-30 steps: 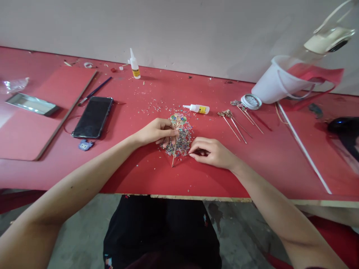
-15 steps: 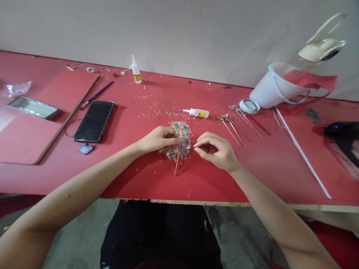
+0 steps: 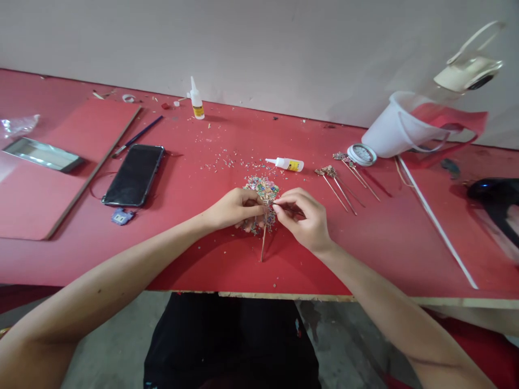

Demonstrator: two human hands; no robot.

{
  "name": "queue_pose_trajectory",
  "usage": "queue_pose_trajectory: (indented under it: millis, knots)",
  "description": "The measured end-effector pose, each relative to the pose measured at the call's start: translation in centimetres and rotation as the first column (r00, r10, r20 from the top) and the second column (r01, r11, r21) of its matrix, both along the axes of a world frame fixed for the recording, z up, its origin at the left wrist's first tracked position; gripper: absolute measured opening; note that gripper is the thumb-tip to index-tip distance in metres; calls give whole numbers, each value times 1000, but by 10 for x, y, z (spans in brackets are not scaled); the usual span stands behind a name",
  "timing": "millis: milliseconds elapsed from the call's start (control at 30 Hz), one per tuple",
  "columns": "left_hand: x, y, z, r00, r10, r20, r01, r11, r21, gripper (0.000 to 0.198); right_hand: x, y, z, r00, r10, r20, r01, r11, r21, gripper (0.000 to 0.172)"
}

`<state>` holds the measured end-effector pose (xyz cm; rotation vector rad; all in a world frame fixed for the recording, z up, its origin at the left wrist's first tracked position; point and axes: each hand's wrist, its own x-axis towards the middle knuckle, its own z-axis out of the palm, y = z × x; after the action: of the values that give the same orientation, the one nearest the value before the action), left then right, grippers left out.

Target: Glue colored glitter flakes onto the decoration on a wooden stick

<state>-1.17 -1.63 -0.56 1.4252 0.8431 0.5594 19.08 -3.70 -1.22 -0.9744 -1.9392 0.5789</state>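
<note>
My left hand (image 3: 237,209) is closed around the upper stem of a hairpin (image 3: 263,244), whose metal stick points down toward the table's front edge. Its colourful ornamental head shows above my fingers, over a pile of tiny shiny chips (image 3: 257,182). In my right hand (image 3: 306,219) are thin dark tweezers (image 3: 290,208), pinched between thumb and fingers. Their tips meet the hairpin just below its head; whether they hold a chip is too small to tell. Behind the right hand lies a small glue bottle (image 3: 288,164) on its side.
Several finished-looking hairpins (image 3: 334,183) lie to the right, near a white bucket (image 3: 385,127) and a round lid (image 3: 362,154). A second glue bottle (image 3: 197,102) stands at the back. On the left are a phone (image 3: 135,175), a brush (image 3: 138,136), a board (image 3: 44,205) and a metal-edged box (image 3: 42,155).
My right hand has moved the tweezers left and up, from above the chips onto the hairpin. The hairpin and left hand have shifted slightly right, and the stick leans less.
</note>
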Motion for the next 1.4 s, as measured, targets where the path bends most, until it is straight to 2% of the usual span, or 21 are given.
queue_pose_trajectory:
  millis: [233, 500, 733, 1000, 1400]
  knots:
    - [-5, 2, 3, 999, 32, 25, -32, 999, -10, 20, 6, 8, -3, 996, -62, -66, 64, 997, 32, 5]
    - [-12, 6, 7, 989, 135, -66, -135, 991, 15, 20, 7, 20, -5, 996, -42, -77, 38, 998, -52, 2]
    - [-11, 7, 8, 979, 168, -112, -169, 986, 8, 18, 24, 27, -7, 993, 43, 110, -31, 994, -102, 2]
    - [-11, 8, 7, 983, 161, -90, -160, 987, 17, 18, 33, 31, -11, 943, 166, 289, -126, 980, -152, 2]
    - [-12, 9, 7, 984, 158, -87, -155, 987, 37, 19, 34, 30, -11, 929, 190, 317, -161, 980, -117, 3]
